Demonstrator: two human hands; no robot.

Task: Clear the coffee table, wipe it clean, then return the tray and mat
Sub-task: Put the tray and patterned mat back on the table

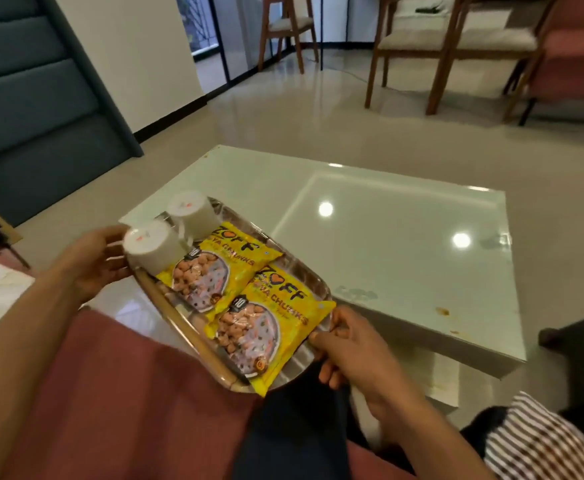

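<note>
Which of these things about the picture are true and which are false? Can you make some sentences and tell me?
1. Both hands hold the shiny metal tray, the left hand at one end and the right hand at the other. True.
2. Two yellow snack packets lie on the tray. True.
3. The two white mugs stand upright with drinks in them. False: they are upside down, bases up.
4. The tray rests flat in the middle of the glossy white coffee table. False: it is held up at the table's near corner.
5. The tabletop has brownish stains near its right front edge. True.
6. A red cloth lies on the table. False: no cloth is on it.
</note>
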